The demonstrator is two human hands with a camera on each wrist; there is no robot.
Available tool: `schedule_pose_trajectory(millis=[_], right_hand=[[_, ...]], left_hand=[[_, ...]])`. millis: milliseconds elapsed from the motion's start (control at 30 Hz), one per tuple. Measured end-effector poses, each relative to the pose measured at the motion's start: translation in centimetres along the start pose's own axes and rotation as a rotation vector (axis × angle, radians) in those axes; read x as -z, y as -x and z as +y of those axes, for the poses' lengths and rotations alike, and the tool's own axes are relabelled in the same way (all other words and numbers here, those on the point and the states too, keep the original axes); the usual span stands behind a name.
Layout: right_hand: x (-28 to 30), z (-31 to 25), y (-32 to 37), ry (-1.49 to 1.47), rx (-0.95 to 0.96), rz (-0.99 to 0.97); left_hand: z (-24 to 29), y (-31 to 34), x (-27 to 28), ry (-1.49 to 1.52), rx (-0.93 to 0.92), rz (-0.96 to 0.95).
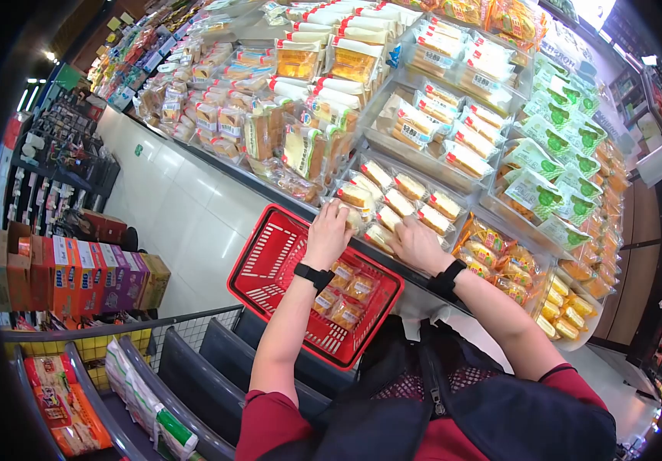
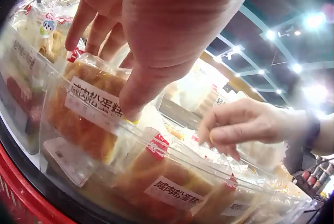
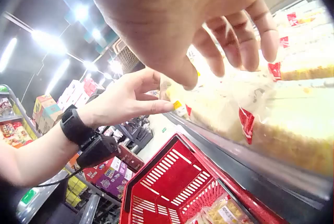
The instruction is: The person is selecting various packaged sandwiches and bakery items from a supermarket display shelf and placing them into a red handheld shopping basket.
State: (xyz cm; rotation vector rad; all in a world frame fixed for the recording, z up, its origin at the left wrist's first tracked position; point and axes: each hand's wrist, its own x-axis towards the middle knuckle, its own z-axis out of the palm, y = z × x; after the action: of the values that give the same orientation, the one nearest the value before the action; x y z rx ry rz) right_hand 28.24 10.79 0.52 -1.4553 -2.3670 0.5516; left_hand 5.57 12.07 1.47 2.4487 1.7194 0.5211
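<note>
My left hand (image 1: 329, 234) is at the front left corner of a clear bin (image 2: 31, 73) of wrapped cakes. Its thumb lies at the label of a wrapped cake slice (image 2: 86, 112) and the fingers reach behind, gripping the pack at its top. My right hand (image 1: 417, 244) hovers over the front row of the same bin, its fingers loosely bent and apart, nothing between them. Right under those fingers lies another wrapped cake slice (image 3: 250, 109) with a red-marked wrapper. A red shopping basket (image 1: 242, 265) stands below the bin's edge, with several wrapped cakes (image 1: 345, 313) inside.
Bins of packaged sandwiches (image 1: 415, 123), green-printed packs (image 1: 542, 188) and orange-wrapped buns (image 1: 492, 261) surround the bin. At lower left, grey dividers (image 1: 185, 376) hold bagged goods. Stacked cartons (image 1: 85, 273) stand on the left beside the tiled floor (image 1: 185, 203).
</note>
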Motion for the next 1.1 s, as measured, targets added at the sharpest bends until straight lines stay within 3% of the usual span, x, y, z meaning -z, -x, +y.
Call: schedule_pose_trajectory(millis=[33, 100, 200, 233, 300, 500, 700, 800, 967, 1100], right_hand=[[0.5, -0.7, -0.8, 0.001, 0.005, 0.000], [1.3, -1.8, -3.2, -0.119, 0.079, 0.286], [-0.1, -1.8, -7.2, -0.170, 0.187, 0.342], [-0.8, -1.6, -7.8, -0.173, 0.191, 0.344], [-1.8, -1.3, -8.7, -0.177, 0.105, 0.109], [-2.9, -1.1, -7.5, -0.177, 0.096, 0.139], [-3.5, -0.2, -7.8, -0.079, 0.165, 0.191], [-2.8, 0.5, -7.3, -0.181, 0.159, 0.177], [-1.2, 3.4, -4.1, -0.273, -0.066, 0.244], [-2.6, 3.1, -3.5, -0.031, -0.009, 0.143]], left_hand=[[-0.1, 0.3, 0.2, -0.003, -0.011, -0.003], [-0.1, 0.2, 0.0, -0.007, -0.018, -0.003], [-0.7, -0.2, -0.2, 0.066, -0.013, -0.006], [-0.8, -0.1, -0.2, 0.115, 0.016, -0.019], [-0.8, 0.2, -0.2, 0.160, 0.051, -0.027], [-0.4, 1.1, -0.6, 0.046, -0.029, -0.037], [-0.5, 1.0, -1.4, 0.079, 0.016, -0.020], [-0.5, 1.0, -0.9, 0.084, 0.000, -0.007], [0.0, -0.2, -0.2, 0.227, 0.037, 0.086], [0.5, -1.9, -1.1, 0.247, 0.016, 0.133]])
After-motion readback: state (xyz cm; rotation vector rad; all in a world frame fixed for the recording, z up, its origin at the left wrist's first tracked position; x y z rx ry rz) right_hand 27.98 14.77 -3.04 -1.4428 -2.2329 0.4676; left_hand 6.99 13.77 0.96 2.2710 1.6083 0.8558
